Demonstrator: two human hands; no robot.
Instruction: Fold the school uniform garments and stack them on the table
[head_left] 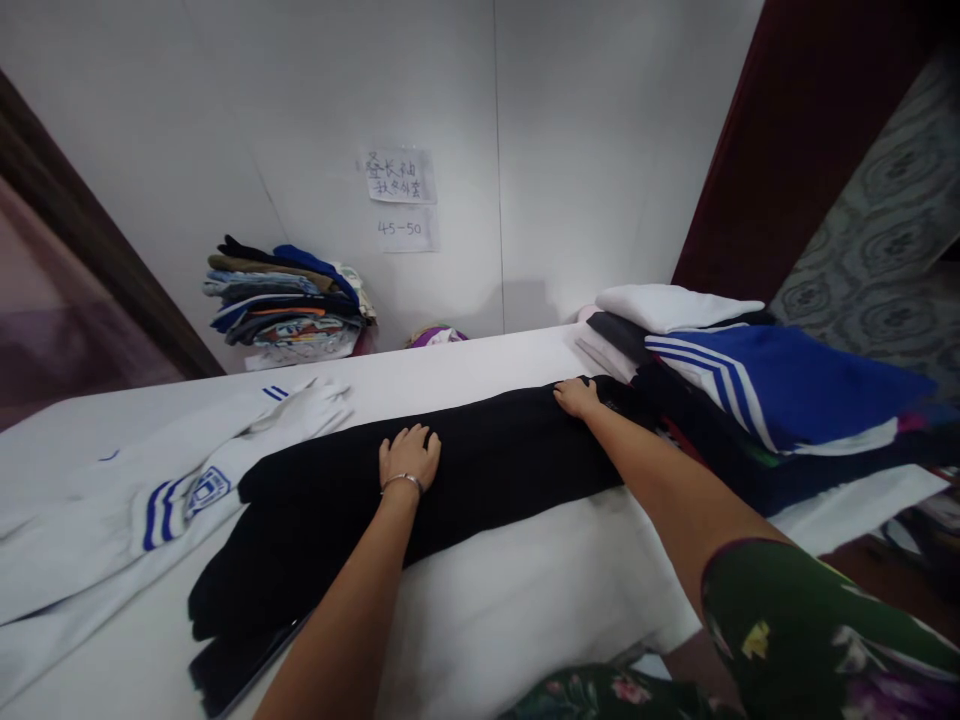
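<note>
While the bare left hand [410, 464] lies palm-down, grasping nothing, on the long black cloth garment [499, 450] across the white table [487, 368], the bare right hand [577, 397] curls over the garment's far edge; whether it pinches, I cannot tell.

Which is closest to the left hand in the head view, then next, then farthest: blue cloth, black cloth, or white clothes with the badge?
1. Black cloth: under the left hand, touching it.
2. White clothes with the badge: to its left.
3. Blue cloth: far right, past the right hand.
</note>
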